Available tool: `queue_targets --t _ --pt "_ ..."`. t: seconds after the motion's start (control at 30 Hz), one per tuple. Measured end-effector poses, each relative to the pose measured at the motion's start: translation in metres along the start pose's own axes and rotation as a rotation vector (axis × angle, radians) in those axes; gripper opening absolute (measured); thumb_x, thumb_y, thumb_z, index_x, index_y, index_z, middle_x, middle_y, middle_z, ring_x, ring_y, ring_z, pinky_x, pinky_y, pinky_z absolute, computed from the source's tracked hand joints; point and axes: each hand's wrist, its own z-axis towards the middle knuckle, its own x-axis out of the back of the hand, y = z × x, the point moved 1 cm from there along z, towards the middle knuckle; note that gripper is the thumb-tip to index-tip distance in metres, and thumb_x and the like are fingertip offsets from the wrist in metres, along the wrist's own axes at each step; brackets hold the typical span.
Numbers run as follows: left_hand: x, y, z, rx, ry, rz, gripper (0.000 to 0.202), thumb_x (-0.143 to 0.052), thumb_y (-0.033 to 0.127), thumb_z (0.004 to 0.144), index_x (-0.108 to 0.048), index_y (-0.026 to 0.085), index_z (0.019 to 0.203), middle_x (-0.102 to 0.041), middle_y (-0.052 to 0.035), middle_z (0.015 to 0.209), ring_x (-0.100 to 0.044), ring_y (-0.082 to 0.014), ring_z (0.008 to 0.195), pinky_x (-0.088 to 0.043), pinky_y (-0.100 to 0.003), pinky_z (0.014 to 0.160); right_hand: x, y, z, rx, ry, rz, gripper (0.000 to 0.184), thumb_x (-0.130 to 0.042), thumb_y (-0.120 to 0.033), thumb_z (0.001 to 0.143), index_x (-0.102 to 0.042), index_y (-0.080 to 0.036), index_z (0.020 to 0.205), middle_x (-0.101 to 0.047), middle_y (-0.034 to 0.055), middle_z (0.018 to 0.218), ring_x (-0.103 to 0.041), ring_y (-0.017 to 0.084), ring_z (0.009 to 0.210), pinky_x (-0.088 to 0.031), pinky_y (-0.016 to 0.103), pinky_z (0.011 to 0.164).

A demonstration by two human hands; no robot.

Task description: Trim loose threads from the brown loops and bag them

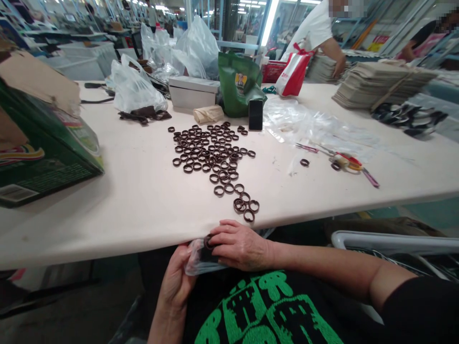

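Note:
My left hand [180, 267] pinches the rim of a clear plastic bag [201, 263] just below the table's front edge. Over the mouth of that bag is my right hand [241, 244], its fingers curled round a dark brown ring [208, 241]; whether it holds more than one is hidden. Many small dark brown rings [208, 148] lie spread across the middle of the white table [143, 205]. A few of them [249, 215] trail down to the edge close to my right hand.
A green box [46, 143] stands at left. Behind the rings are a white box [193, 93], a green pouch [238, 86] and a phone [256, 115]. Scissors [347, 163] and plastic bags [304, 122] lie right. A person [311, 28] works beyond, near stacked fabric [380, 83].

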Motion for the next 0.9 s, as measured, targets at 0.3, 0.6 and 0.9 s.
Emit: queue_targets --t 0.3,0.6,0.9 --pt "0.011 -0.002 0.002 0.009 0.096 -0.042 0.021 -0.069 0.002 0.066 -0.075 0.008 0.086 -0.076 -0.0084 0.081 -0.069 -0.0126 0.064 -0.060 -0.018 0.065 0.024 0.005 -0.030 -0.020 0.209 -0.013 0.028 -0.051 -0.035 0.098 -0.061 -0.020 0.119 -0.059 0.0119 0.133 -0.056 0.020 0.121 -0.029 0.044 0.117" --pt "0.005 0.002 0.001 0.025 0.126 -0.084 0.019 -0.063 -0.002 0.067 -0.074 0.005 0.080 -0.072 -0.0084 0.069 -0.064 -0.0096 0.054 -0.056 -0.013 0.056 0.027 0.039 -0.037 -0.562 0.280 -0.009 0.040 -0.048 -0.035 0.098 -0.054 -0.017 0.134 -0.050 0.0161 0.143 -0.042 0.029 0.136 -0.037 0.053 0.113" --pt "0.004 -0.001 -0.001 0.025 0.044 -0.061 0.020 -0.071 0.003 0.067 -0.073 0.009 0.085 -0.075 -0.0068 0.080 -0.067 -0.0113 0.064 -0.058 -0.016 0.065 0.000 -0.003 -0.021 -0.153 0.245 0.097 0.025 -0.052 -0.019 0.095 -0.062 -0.018 0.118 -0.064 0.0115 0.126 -0.052 0.024 0.125 -0.047 0.043 0.104"
